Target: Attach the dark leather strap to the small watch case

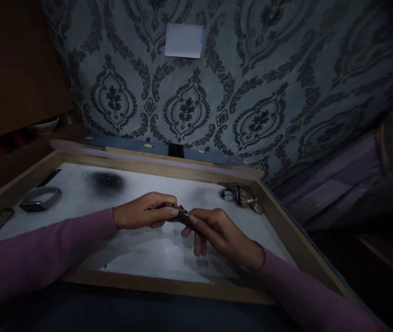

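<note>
A dark wristwatch [182,215] with a brownish strap is held between both hands, above the white floor of a shallow wooden-framed tray [169,279]. My left hand [144,212] is closed on the round case end, its thumb lying along the top. The strap near the case is pinched between the thumb and forefinger of my right hand [222,233], while the other fingers of that hand hang loosely below. Most of the case is hidden by my left fingers, and the light is dim.
On the tray's left lie a grey looped band [40,199] and a thin black strip [50,177]. A tangle of dark and brownish items [247,197], perhaps watches, lies in the far right corner. Behind the raised wooden rim [141,157] stands a patterned wall [186,108].
</note>
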A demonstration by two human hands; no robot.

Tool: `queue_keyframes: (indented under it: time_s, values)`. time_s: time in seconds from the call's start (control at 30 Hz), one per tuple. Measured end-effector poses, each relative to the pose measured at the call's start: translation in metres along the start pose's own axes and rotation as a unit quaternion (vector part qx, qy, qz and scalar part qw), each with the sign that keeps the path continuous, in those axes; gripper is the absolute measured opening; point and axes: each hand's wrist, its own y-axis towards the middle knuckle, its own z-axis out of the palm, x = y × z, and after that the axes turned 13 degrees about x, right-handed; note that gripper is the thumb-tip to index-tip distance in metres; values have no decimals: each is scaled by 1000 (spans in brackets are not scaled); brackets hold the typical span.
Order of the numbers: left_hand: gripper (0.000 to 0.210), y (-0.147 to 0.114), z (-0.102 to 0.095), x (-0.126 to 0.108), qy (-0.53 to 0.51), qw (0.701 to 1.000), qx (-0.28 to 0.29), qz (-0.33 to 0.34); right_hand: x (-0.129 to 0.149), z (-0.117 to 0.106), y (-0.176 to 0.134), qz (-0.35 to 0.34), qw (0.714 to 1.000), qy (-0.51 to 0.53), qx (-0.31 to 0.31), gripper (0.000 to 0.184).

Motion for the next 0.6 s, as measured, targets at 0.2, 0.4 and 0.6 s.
queue_keyframes:
  time_s: [0.2,0.4,0.6]
  values:
    - [28,-3,0,-4,73,997,3,8,1,-2,-1,0,995,-104,-2,45]
    - [29,-2,2,-4,47,999,11,5,2,-5,-2,-58,958,-281,-13,41]
    - [32,1,4,8,-118,992,45,-12,-7,-2,-4,-112,932,-343,-34,23]
